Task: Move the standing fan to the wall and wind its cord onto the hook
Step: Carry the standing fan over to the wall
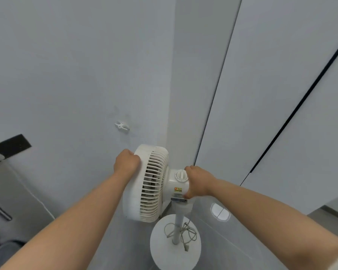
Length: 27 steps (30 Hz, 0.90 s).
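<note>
Step in hand: likely settling the standing fan (156,184) into its spot by the wall (66,75); cord work not yet begun.
Left hand (127,161): clenched over the far rim of the guard (150,203), knuckles toward the wall.
Right hand (198,182): wrapped round the motor housing (179,189), thumb underneath, just beside the dial (180,175).
Fan position: upright at the floor's (242,240) far corner, where the wall meets a pale panel; base (164,256) on or just above the floor, cannot tell which; head side-on, below and right of the hook (122,126).
Doing it well: keep the pole (177,225) vertical, set the base down flat, leave the head near the hook but clear of it, avoid trapping the cord beneath.
Fan's look: white, slatted guard, round base, slim pole.
Cord (180,232): pale, loosely tangled round the pole on top of the base, plug (186,248) lying loose.
</note>
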Each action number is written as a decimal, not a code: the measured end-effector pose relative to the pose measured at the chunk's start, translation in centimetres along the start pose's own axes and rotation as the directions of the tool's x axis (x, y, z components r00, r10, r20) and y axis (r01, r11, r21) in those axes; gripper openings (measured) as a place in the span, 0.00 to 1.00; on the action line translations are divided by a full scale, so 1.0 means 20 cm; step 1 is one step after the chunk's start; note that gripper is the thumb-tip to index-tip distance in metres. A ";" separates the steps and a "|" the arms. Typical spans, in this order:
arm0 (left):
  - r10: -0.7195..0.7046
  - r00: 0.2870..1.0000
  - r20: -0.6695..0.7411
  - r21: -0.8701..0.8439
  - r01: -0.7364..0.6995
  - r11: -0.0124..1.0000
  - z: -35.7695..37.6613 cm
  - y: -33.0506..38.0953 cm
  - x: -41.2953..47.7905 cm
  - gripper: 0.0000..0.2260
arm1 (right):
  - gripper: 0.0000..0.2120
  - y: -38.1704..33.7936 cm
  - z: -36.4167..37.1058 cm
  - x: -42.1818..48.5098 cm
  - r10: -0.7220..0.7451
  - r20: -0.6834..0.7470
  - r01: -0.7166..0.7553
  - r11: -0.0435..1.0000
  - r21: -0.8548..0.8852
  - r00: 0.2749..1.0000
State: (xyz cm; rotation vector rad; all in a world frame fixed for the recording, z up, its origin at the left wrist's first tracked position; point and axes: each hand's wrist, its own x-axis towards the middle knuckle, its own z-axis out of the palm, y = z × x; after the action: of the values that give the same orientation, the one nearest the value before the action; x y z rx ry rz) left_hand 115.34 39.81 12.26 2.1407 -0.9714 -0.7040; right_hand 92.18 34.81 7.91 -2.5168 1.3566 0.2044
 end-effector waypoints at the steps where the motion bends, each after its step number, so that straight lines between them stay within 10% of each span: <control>1: -0.004 1.000 -0.006 -0.003 0.004 1.000 -0.03 -0.03 0.04 0.05 | 0.32 -0.04 0.01 0.04 0.001 0.000 -0.001 1.000 0.002 1.000; 27: -0.135 0.990 -0.049 0.040 0.137 0.990 -0.52 -0.55 1.22 0.03 | 0.36 -0.83 0.25 1.19 -0.022 0.059 0.020 0.999 0.034 0.998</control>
State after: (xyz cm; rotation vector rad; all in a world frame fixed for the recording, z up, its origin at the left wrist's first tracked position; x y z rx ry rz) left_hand 141.36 29.65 5.75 2.2673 -0.8288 -0.7008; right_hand 119.11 25.99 0.02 -2.4761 1.2997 0.2477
